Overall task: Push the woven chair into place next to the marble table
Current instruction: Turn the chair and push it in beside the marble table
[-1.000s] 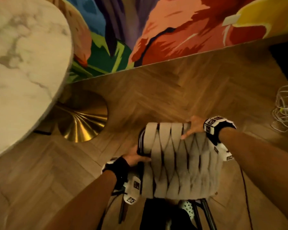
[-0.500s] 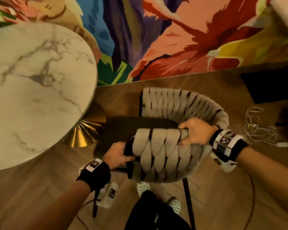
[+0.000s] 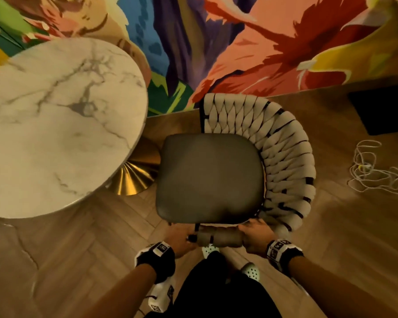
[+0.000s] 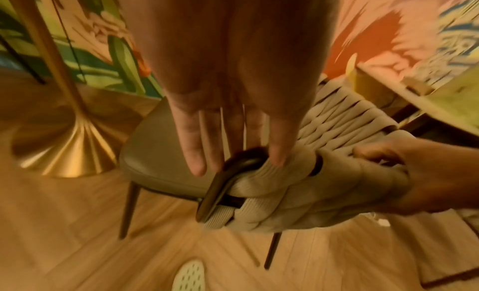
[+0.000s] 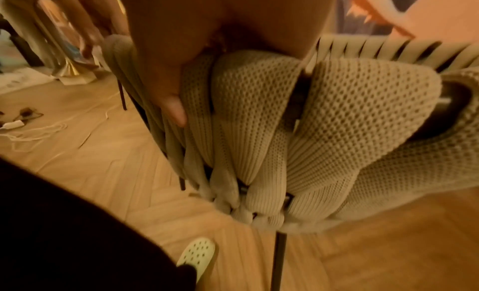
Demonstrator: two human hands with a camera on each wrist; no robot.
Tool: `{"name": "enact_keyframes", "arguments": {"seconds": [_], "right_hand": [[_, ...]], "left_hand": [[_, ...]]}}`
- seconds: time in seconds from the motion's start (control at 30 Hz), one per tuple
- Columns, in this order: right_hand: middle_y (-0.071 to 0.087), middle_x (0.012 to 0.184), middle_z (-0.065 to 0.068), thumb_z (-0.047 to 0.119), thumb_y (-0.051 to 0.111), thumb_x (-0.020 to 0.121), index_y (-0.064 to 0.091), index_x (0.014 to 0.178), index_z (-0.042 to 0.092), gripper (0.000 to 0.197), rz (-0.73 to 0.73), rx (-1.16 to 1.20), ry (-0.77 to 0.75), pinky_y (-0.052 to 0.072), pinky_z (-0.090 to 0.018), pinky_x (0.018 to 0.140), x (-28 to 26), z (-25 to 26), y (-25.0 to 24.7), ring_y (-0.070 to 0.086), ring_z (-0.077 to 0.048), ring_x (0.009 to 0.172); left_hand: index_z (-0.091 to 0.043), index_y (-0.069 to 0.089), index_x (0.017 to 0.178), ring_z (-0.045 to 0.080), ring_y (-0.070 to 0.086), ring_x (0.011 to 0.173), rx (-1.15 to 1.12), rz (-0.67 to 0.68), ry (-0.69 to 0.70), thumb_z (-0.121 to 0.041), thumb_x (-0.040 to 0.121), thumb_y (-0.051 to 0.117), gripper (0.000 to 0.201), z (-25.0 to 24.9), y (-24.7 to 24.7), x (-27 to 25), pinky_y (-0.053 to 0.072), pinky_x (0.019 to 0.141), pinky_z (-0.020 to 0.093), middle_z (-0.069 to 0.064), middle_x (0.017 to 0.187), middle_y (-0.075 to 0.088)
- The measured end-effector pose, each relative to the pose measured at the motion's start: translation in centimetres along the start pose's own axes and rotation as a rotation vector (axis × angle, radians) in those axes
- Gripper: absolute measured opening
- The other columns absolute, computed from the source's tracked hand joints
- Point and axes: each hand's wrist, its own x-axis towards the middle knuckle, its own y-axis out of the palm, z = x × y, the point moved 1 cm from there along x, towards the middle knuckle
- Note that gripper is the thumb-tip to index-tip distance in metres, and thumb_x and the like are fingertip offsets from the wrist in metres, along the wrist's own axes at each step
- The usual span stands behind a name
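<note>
- chair, woven chair, sitting centre frame in the head view, dark seat cushion facing up at us
- its left edge is just beside the round marble table filling the left half of the frame; seat corner overlaps the table's gold flared base from this angle
- left hand at bottom centre, on the near end of the woven armrest; in the left wrist view its fingers run out straight, tips resting on the dark frame end and the weave, not wrapped round it
- right hand just to the right of it, closed around the same woven armrest; in the right wrist view the thumb presses into the knitted straps
- herringbone wood floor underneath, bright painted mural across the top of the frame
- tangle of white cable lying on the floor at right, well apart from the chair
- perforated pale shoes poking out at bottom centre
</note>
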Motion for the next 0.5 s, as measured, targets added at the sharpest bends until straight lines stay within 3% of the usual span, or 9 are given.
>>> {"name": "enact_keyframes", "arguments": {"seconds": [0.07,0.13,0.23,0.27,0.33,0.37,0.43,0.5], "right_hand": [[0.059,0.122,0.0,0.03,0.058,0.071,0.053,0.115,0.029,0.045,0.054,0.037,0.019,0.037,-0.041,0.097,-0.8,-0.3,3.3,0.049,-0.026,0.117],[0.056,0.13,-0.002,0.037,0.055,0.072,0.047,0.124,0.032,0.053,0.083,0.049,0.052,0.037,-0.043,0.1,-1.9,-0.7,6.0,0.044,-0.029,0.124],[0.045,0.142,-0.004,0.034,0.052,0.08,0.04,0.136,0.026,0.058,0.117,0.086,0.126,0.03,-0.044,0.109,-4.1,-1.2,8.4,0.033,-0.032,0.134],[0.043,0.143,-0.004,0.031,0.053,0.082,0.04,0.137,0.023,0.057,0.087,0.104,0.138,0.029,-0.043,0.11,-5.1,-1.6,8.8,0.03,-0.031,0.135],[0.044,0.135,-0.004,0.027,0.058,0.08,0.048,0.13,0.021,0.051,-0.015,0.224,0.177,0.034,-0.036,0.106,-7.2,-2.2,9.2,0.035,-0.029,0.128],[0.048,0.125,-0.005,0.024,0.061,0.078,0.056,0.12,0.02,0.043,-0.086,0.324,0.206,0.039,-0.03,0.095,-8.2,-2.6,9.3,0.042,-0.029,0.119],[0.056,0.105,-0.006,0.014,0.067,0.078,0.064,0.095,0.02,0.018,-0.307,0.654,0.325,0.038,-0.02,0.077,-10.7,-4.8,10.5,0.052,-0.027,0.1],[0.061,0.103,-0.013,0.005,0.067,0.081,0.06,0.086,0.019,0.016,-0.464,1.168,0.549,0.046,-0.03,0.08,-12.8,-7.8,10.5,0.057,-0.031,0.098]], "left_hand": [[-0.008,0.073,0.103,0.011,0.058,0.077,-0.058,0.058,-0.045,-0.027,0.079,0.062,0.032,0.1,1.7,-0.8,0.053,0.08,0.03,-0.002,0.082,0.066],[-0.005,0.072,0.104,0.008,0.056,0.082,-0.046,0.068,-0.084,-0.016,0.085,0.062,0.024,0.5,2.9,-1.8,0.047,0.074,0.022,0.004,0.091,0.069],[-0.022,0.071,0.08,0.006,0.059,0.073,-0.111,0.042,-0.211,-0.014,0.083,0.063,0.012,2.0,4.1,-3.5,0.054,0.084,0.029,-0.007,0.076,0.067],[-0.029,0.066,0.072,0.005,0.06,0.069,-0.139,0.032,-0.227,-0.013,0.082,0.062,0.019,2.3,4.6,-3.9,0.055,0.079,0.027,-0.012,0.072,0.064],[-0.03,0.063,0.07,0.001,0.061,0.065,-0.178,0.028,-0.279,-0.01,0.083,0.059,0.025,3.1,5.4,-4.7,0.051,0.059,0.012,-0.011,0.071,0.066],[-0.027,0.065,0.072,0.001,0.062,0.063,-0.208,0.013,-0.312,-0.009,0.084,0.057,0.023,3.6,5.7,-5.2,0.047,0.052,0.008,-0.007,0.072,0.068],[-0.023,0.068,0.07,0.006,0.064,0.06,-0.281,-0.015,-0.342,-0.011,0.087,0.055,0.025,4.2,6.8,-6.3,0.047,0.052,0.013,-0.002,0.069,0.072],[-0.02,0.071,0.068,0.008,0.066,0.055,-0.331,-0.071,-0.368,-0.012,0.088,0.056,0.026,4.4,7.5,-7.0,0.047,0.051,0.016,-0.003,0.062,0.073]]}}
